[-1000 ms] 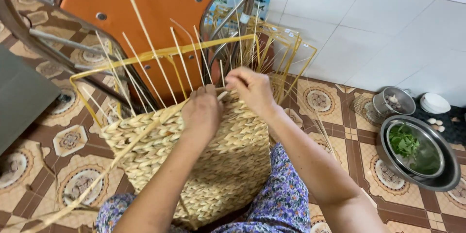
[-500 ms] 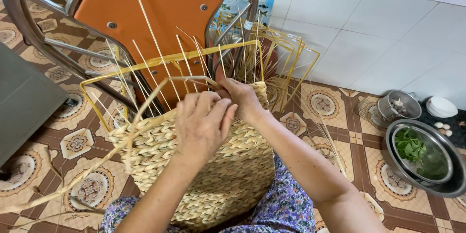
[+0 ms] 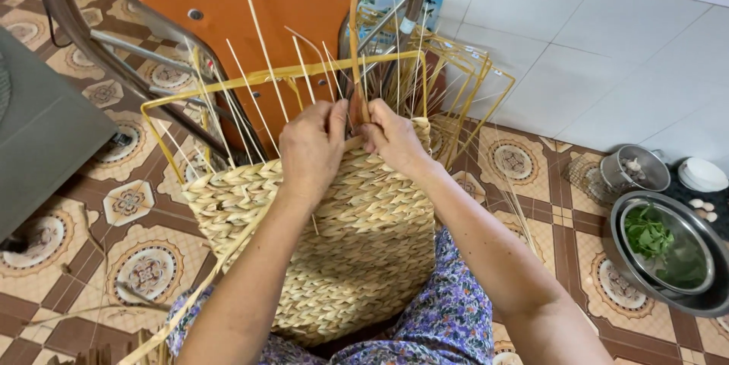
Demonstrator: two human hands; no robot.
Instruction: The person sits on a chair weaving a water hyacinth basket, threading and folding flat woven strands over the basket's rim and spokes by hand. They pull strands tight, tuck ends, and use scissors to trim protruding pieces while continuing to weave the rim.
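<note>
While the woven basket (image 3: 334, 251) rests below them, left hand (image 3: 311, 148) and right hand (image 3: 395, 137) apparently pinch one upright straw strand (image 3: 355, 38) at its rim

We seem to be on the floor of a home, in or beside its kitchen. Patterned brown and cream floor tiles (image 3: 137, 266) fill the lower left of the frame, and plain white wall tiles (image 3: 562, 46) rise at the upper right. At the right edge we see a steel bowl of leafy greens (image 3: 668, 251), a small lidded steel pot (image 3: 634, 170) and a white dish (image 3: 702, 173) set on the floor. An orange metal-framed chair (image 3: 266, 8) stands at the top.
</note>
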